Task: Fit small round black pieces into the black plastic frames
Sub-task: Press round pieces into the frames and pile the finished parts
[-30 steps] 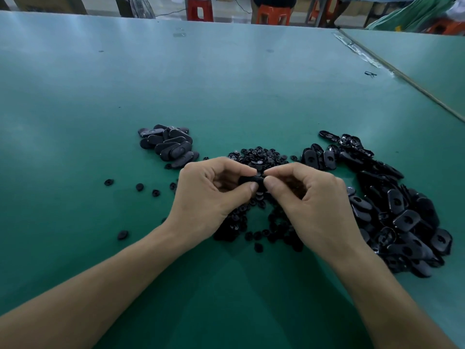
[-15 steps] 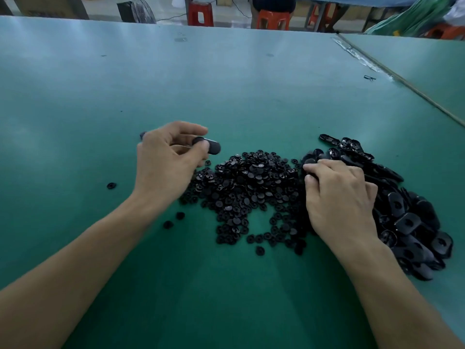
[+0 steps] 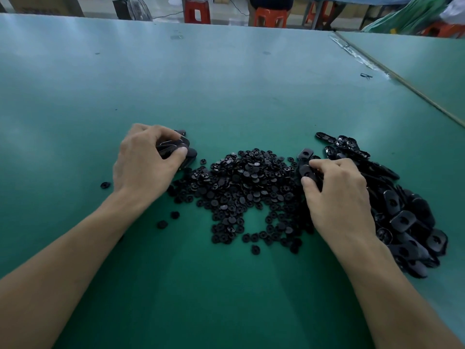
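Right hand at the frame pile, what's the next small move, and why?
Probably lift out the one frame that the right hand pinches at the edge of the frame pile: the left hand curls on the left stack, and the round pieces lie between.

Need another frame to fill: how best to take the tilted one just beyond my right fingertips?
Pinch the tilted frame by its raised far edge, coming from above: it leans up off the pile, so that edge stands free while its lower end is crowded.
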Tool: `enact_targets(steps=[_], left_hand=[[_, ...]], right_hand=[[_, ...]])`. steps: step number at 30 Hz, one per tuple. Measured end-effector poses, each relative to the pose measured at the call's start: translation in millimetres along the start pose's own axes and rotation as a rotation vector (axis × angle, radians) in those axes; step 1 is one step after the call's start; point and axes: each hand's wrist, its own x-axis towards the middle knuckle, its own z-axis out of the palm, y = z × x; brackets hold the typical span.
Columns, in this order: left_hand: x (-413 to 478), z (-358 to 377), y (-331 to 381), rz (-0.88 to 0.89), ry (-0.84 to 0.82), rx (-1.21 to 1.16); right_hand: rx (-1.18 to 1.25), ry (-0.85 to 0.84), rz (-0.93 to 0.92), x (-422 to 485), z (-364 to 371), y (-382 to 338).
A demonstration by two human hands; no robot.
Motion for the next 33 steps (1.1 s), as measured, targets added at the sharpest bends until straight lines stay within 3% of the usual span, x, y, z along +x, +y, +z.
enact_targets(steps=[7, 15, 22, 33], left_hand=[[-12, 1, 28, 0.116, -0.017, -0.152], [-62, 16, 62, 0.071, -0.334, -0.629], [-71, 22, 56, 0.089, -0.399, -0.604], [-69, 22, 56, 0.107, -0.327, -0.652]], right_hand=[[-0.086, -0.031, -0.004, -1, -3, 1], [-0.017, 0.013, -0.012, -2, -8, 1], [-0.027, -0.020, 0.022, -4, -8, 1], [0.071, -0.030, 0.017, -5, -5, 2]])
